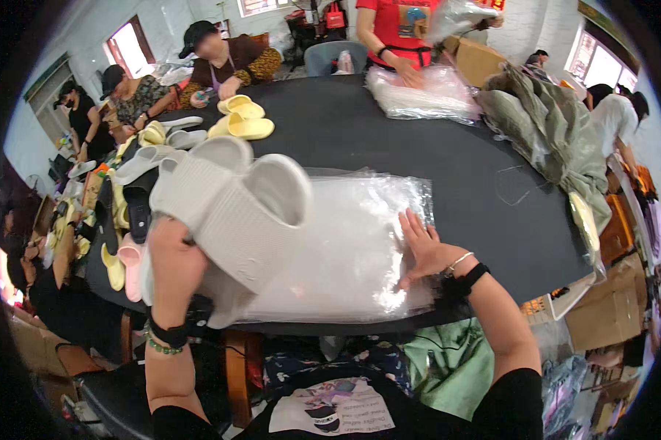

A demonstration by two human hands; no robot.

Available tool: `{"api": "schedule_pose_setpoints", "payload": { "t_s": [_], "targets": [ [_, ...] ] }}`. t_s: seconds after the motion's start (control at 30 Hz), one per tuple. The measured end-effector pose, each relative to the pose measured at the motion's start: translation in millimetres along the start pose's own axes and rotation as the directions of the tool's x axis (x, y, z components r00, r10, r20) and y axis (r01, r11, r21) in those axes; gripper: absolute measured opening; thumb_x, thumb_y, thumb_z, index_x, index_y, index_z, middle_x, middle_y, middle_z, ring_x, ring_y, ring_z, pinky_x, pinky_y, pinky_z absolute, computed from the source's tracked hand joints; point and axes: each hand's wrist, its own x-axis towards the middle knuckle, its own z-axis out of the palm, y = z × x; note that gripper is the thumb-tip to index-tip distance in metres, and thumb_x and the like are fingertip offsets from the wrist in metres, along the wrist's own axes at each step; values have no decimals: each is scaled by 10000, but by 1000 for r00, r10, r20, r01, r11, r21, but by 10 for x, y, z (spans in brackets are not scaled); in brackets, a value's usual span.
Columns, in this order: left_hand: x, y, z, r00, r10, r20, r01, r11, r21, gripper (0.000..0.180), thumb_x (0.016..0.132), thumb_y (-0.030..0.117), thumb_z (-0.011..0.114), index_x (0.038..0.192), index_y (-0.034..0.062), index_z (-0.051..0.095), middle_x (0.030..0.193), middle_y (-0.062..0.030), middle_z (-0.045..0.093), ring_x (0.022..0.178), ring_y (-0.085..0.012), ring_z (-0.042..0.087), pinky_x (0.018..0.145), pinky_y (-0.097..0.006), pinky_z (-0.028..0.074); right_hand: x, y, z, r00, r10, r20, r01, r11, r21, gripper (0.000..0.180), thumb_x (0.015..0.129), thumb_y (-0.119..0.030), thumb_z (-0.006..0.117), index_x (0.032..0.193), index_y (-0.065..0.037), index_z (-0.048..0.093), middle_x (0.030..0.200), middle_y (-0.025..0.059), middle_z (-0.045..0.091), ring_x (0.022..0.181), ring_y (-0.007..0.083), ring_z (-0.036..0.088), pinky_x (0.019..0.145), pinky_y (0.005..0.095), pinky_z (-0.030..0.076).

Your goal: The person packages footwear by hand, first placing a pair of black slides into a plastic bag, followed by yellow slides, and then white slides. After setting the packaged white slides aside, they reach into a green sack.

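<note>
Bagging step, I judge: left hand (175, 268) grips pale grey foam slides (231, 198) above the dark surface (389, 139); right hand (421, 249), open, presses the clear plastic bags (345, 249); next, opening one bag's mouth

We count two grey slide sandals (231, 202) held together, two yellow slide sandals (241, 117) on the desk (389, 143), and two stacks of clear plastic bags (352, 242).

Single head-worn fisheye view, looking down and forward, close over black table (389, 139), edges bending at rim
</note>
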Motion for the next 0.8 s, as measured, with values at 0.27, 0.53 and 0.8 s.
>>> {"api": "schedule_pose_setpoints", "payload": {
  "t_s": [0.27, 0.53, 0.8],
  "targets": [
    [122, 950, 1450, 926, 203, 318, -131, 963, -234, 179, 663, 71, 648, 781, -55, 697, 815, -263, 636, 805, -411, 620, 721, -486, 502, -481, -503, -124, 969, -130, -209, 117, 990, -72, 1315, 545, -543, 895, 1560, -67, 207, 1581, 278, 211, 1495, 437, 98, 1183, 593, 77],
    [-245, 915, 2176, 868, 150, 474, -3, 955, -297, 213, 723, 105, 660, 866, -48, 698, 888, -285, 668, 856, -448, 646, 803, -502, 524, -641, -447, 666, 971, -156, -182, 145, 987, -72, 1285, 659, -773, 686, 1490, 96, 233, 1547, 287, 250, 1460, 451, 180, 1164, 624, 147],
    [-123, 485, 1877, 855, 105, 507, 23, 971, -240, 193, 713, 108, 699, 844, -33, 703, 857, -259, 672, 839, -441, 643, 768, -503, 521, -685, -405, 732, 940, -151, -306, 166, 986, 22, 1318, 674, -826, 623, 1534, 60, 160, 1608, 268, 152, 1507, 421, 95, 1172, 610, 133]
  ]
}}
